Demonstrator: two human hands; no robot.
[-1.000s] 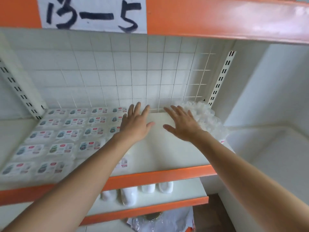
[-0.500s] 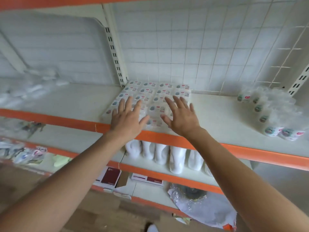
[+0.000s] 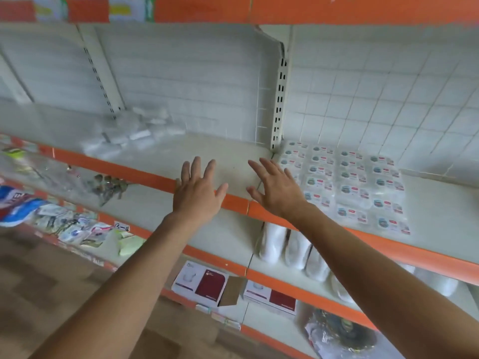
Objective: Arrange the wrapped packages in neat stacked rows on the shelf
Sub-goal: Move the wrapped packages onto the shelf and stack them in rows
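Labelled packages (image 3: 353, 190) lie in four columns of five rows. That makes twenty, though the near end of the left column is covered, so its count is probably full but not certainly. On the shelf below stand white containers (image 3: 295, 250), five in view. Lower still sit two red-and-white boxes (image 3: 199, 283). Two slotted uprights (image 3: 280, 99) show plainly on the back wall. One heap of clear bags (image 3: 129, 133) is too blurred to count.

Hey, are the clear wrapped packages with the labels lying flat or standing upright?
Lying flat: the clear wrapped packages show their labels face-up, in rows on the white shelf.
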